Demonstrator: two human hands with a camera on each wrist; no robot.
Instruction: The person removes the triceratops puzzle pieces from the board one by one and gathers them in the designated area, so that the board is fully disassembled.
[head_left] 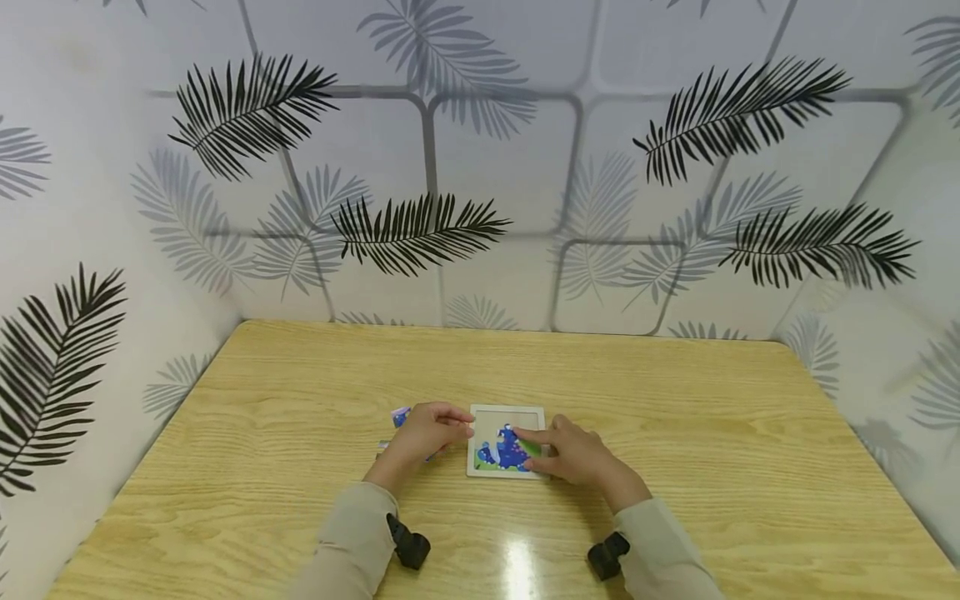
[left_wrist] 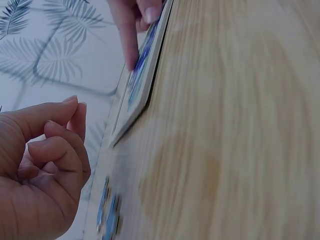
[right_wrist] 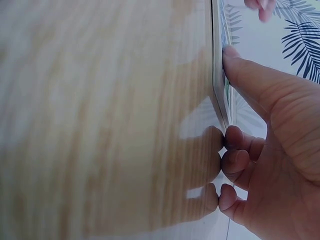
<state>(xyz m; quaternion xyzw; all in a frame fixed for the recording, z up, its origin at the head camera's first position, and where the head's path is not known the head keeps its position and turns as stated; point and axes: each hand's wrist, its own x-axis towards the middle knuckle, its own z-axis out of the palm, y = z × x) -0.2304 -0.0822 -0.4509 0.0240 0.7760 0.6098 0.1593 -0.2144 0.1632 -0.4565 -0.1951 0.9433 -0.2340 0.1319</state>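
A square jigsaw tray with a pale rim [head_left: 506, 408] lies on the table, partly filled with pieces of a blue cartoon dinosaur picture [head_left: 512, 454] on green. The tray's upper part shows bare backing. My right hand [head_left: 576, 451] reaches over its right side, index finger extended onto the picture and thumb touching it lower down; its other fingertips [right_wrist: 235, 162] rest on the table beside the tray. At the tray's left edge my left hand [head_left: 429, 433] hovers, fingers bent, with nothing visible between them in the left wrist view.
Loose puzzle pieces [head_left: 401, 416] lie left of the tray, partly hidden by the left hand; two [left_wrist: 111, 217] show edge-on in the left wrist view. The wooden table [head_left: 675, 400] meets a leaf-patterned wall [head_left: 510, 283] behind. Black wrist cameras [head_left: 408, 546] sit at both sleeves.
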